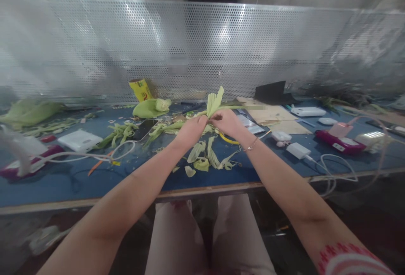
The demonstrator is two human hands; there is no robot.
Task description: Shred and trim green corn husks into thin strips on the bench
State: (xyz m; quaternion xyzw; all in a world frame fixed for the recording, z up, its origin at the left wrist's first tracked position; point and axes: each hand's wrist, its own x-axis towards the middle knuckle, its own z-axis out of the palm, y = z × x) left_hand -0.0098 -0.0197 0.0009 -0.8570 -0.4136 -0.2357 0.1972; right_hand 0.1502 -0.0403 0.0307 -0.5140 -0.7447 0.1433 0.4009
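Observation:
Over the middle of the table my left hand (193, 130) and my right hand (230, 122) meet, fingertips almost touching. Both are closed in a pinch on a pale green corn husk (215, 100), whose broad end stands up above the fingers. The pinched part is hidden by the fingers. Under and just in front of my hands lie loose husk pieces (210, 157), some curled and torn into strips. A braided-looking heap of green strips (122, 131) rests to the left. Behind it, a larger folded green husk (148, 108) lies near a yellow packet (141, 90).
A perforated metal screen (218, 51) stands along the back of the blue table (142, 178). White chargers (298, 150) with looped cables and a purple power strip (340, 142) lie on the right. At left are a white box (79, 141), another cable and a phone (145, 130).

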